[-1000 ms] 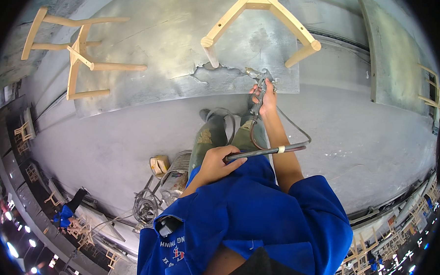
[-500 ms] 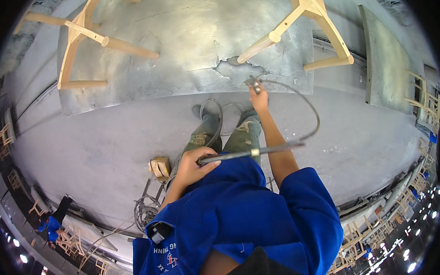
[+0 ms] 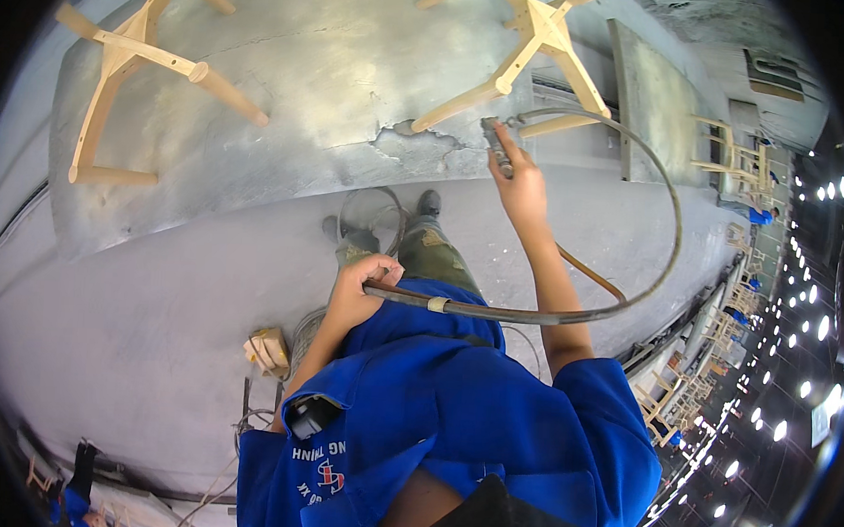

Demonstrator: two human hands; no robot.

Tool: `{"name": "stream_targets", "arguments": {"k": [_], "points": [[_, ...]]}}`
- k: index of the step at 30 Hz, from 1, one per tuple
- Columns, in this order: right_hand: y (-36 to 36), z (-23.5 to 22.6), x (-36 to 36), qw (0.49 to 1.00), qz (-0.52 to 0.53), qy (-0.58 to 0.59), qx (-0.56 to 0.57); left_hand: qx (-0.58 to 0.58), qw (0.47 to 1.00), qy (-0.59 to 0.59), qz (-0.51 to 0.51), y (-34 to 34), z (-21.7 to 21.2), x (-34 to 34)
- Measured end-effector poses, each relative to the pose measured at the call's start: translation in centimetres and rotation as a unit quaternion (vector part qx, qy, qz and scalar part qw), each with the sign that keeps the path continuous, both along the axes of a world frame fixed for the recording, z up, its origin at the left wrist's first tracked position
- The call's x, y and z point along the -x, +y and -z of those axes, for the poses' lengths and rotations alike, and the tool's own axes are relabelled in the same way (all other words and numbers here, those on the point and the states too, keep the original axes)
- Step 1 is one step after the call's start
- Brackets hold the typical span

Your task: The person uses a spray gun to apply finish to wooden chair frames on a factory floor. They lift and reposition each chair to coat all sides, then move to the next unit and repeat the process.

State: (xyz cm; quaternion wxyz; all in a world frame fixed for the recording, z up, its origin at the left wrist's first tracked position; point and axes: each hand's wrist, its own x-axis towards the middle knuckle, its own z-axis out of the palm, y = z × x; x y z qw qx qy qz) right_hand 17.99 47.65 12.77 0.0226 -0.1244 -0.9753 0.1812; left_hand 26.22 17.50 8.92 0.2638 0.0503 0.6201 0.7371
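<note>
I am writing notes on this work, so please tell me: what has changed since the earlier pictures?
The right hand, with the spray gun, has shifted rightward along the grey board, away from its torn patch. The hose now loops wider to the right, and the view has turned. The left hand still holds the hose; the wooden frames stay in place.

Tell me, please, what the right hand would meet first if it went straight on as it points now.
Beyond the spray gun it holds, the right hand would probably meet a chair leg first, though depth is unclear.
</note>
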Motion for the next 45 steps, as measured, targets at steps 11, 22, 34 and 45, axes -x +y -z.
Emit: {"name": "stream_targets", "arguments": {"k": [11, 22, 34, 45], "points": [[0.4, -6.8, 1.9, 0.987, 0.091, 0.008, 0.131, -0.036, 0.999, 0.019, 0.027, 1.5, -0.8, 1.3], [8.6, -2.1, 14.3, 0.982, -0.078, 0.142, -0.096, 0.044, 0.999, -0.016, -0.007, 4.3, -2.0, -0.3], [5.1, 12.3, 30.5, 0.989, -0.114, -0.051, 0.085, -0.01, 0.99, -0.019, -0.137, 11.6, -5.1, 0.7], [17.6, -11.6, 24.2, 0.97, -0.168, 0.099, -0.148, -0.064, 0.996, 0.009, -0.059, 14.6, -5.3, 3.1]]}}
